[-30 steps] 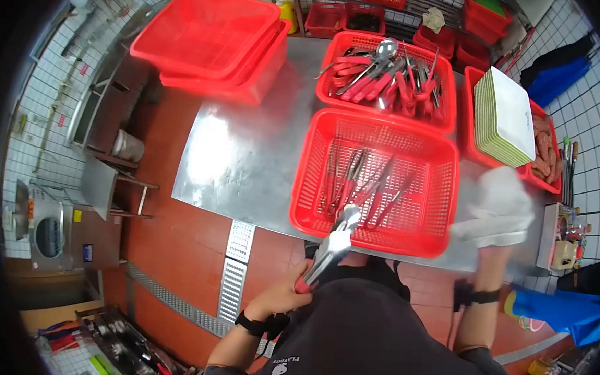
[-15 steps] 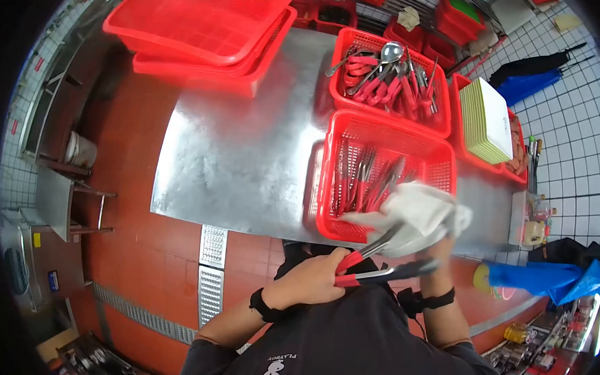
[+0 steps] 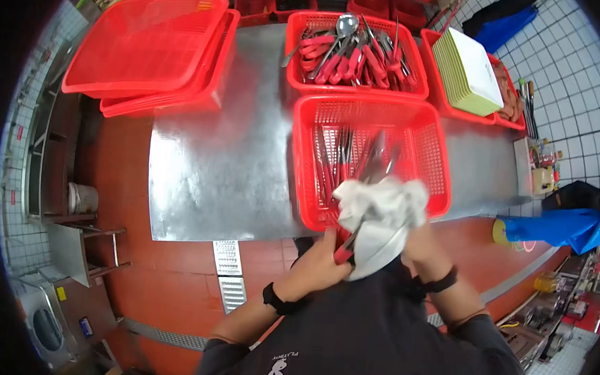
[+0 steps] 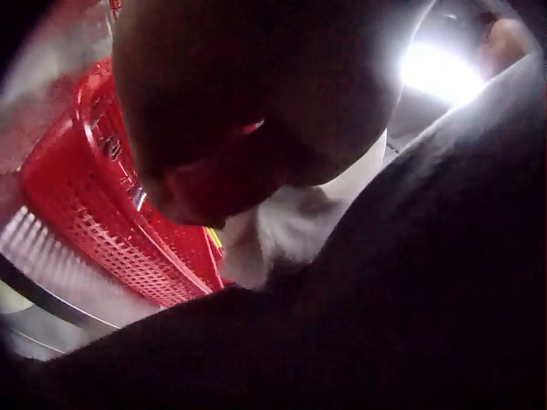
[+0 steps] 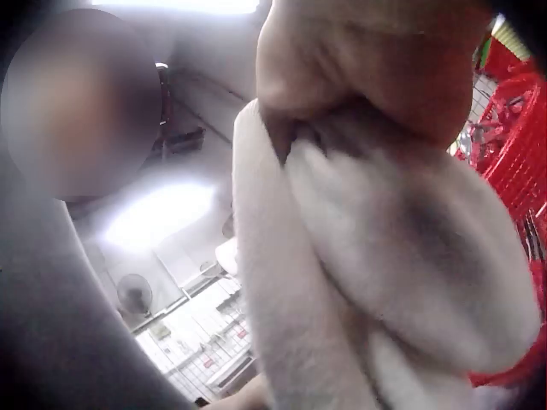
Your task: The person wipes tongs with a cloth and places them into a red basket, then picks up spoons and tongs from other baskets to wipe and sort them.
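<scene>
While the near red basket (image 3: 423, 136) stands on the steel tabletop (image 3: 219, 162) right in front of you, it holds a loose lay of metal tongs (image 3: 336, 155), most of them pointing away from you. Touching its far rim is the far basket (image 3: 294, 56), piled with red-handled utensils (image 3: 352, 57) and a steel ladle (image 3: 344, 22) lying on top. To your right of that, a red tray (image 3: 504, 121) carries a tilted stack of pale plates (image 3: 469, 67). At the far left corner of the tabletop you have the stacked red baskets (image 3: 150, 48), nested and well apart from the other two. Your left grip (image 3: 323, 258) is curled tight round the red handle end of the red-handled tongs (image 3: 344, 249), held just below the near rim of the near red basket and close to your chest. The tongs' arms run up and away from you into the white cloth (image 3: 381, 206), which is bunched round them over the basket's near edge. Your right grip (image 3: 420, 248) is buried in that cloth from the right side. The right wrist view shows its fingers closed on a gathered fold, with the cloth hanging in thick rolls beneath. Both forearms angle inward so that the two grips sit just beside each other. The left wrist view is dark and blurred, giving only the hand's shape against the basket wall and the cloth.
</scene>
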Demonstrator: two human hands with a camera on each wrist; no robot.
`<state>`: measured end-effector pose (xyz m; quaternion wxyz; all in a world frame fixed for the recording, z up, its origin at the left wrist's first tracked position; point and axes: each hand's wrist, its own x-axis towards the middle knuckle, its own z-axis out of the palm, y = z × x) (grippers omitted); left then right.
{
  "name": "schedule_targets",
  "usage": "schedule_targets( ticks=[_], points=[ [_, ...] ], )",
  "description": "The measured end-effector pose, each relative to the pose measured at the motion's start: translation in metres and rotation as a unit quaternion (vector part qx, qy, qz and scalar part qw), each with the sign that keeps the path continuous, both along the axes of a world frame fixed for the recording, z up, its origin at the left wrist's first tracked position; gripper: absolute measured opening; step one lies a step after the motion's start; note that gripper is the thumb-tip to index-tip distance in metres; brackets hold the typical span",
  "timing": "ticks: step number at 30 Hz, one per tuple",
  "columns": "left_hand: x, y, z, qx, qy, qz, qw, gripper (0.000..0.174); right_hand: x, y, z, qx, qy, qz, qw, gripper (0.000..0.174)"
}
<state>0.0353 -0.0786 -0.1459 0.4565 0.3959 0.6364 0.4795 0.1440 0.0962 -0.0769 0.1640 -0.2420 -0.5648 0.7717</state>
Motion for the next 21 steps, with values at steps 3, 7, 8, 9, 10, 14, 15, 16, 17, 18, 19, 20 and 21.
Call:
schedule_targets(
  ticks=[3, 7, 8, 9, 10, 14, 15, 16, 17, 18, 19, 20, 21],
  points=[
    [-0.012, 0.029, 0.04, -0.067, 0.068, 0.011, 0.995, 0.058, 0.027, 0.033, -0.01, 0.035, 0.034, -0.049, 0.998, 0.048],
    [0.008, 0.052, 0.033, -0.12, 0.094, 0.009, 0.988, 0.059, 0.059, 0.09, -0.006, 0.063, 0.092, -0.189, 0.976, 0.045],
    [0.017, 0.056, 0.022, -0.132, 0.11, 0.011, 0.985, 0.062, 0.087, 0.129, -0.032, -0.045, 0.128, -0.262, 0.956, 0.042],
    [0.025, 0.06, 0.009, -0.135, 0.118, 0.009, 0.984, 0.062, 0.108, 0.157, -0.028, -0.075, 0.138, -0.307, 0.939, 0.039],
    [0.033, 0.064, -0.004, -0.185, 0.121, 0.048, 0.974, 0.063, 0.129, 0.185, -0.024, -0.106, 0.147, -0.352, 0.918, 0.036],
    [0.059, 0.118, -0.01, -0.311, 0.211, 0.146, 0.915, 0.062, 0.224, 0.299, -0.121, 0.254, -0.158, -0.392, 0.87, 0.036],
    [0.063, 0.133, -0.015, -0.336, 0.251, 0.181, 0.89, 0.06, 0.241, 0.319, -0.145, 0.465, -0.318, -0.279, 0.778, 0.038],
    [0.065, 0.149, -0.019, -0.344, 0.259, 0.182, 0.884, 0.06, 0.26, 0.33, -0.172, 0.455, -0.315, -0.279, 0.785, 0.038],
    [0.066, 0.163, -0.024, -0.355, 0.26, 0.215, 0.872, 0.06, 0.28, 0.333, -0.199, 0.446, -0.332, -0.252, 0.792, 0.041],
    [0.067, 0.175, -0.03, -0.365, 0.261, 0.248, 0.859, 0.059, 0.296, 0.332, -0.219, 0.438, -0.35, -0.224, 0.797, 0.045],
    [0.066, 0.182, -0.038, -0.372, 0.264, 0.249, 0.854, 0.059, 0.308, 0.329, -0.231, 0.442, -0.337, -0.208, 0.805, 0.045],
    [0.065, 0.186, -0.047, -0.365, 0.32, 0.247, 0.839, 0.061, 0.316, 0.327, -0.239, 0.447, -0.324, -0.191, 0.811, 0.046],
    [0.068, 0.191, -0.05, -0.358, 0.371, 0.245, 0.821, 0.062, 0.32, 0.325, -0.25, 0.445, -0.323, -0.183, 0.815, 0.046]
  ],
)
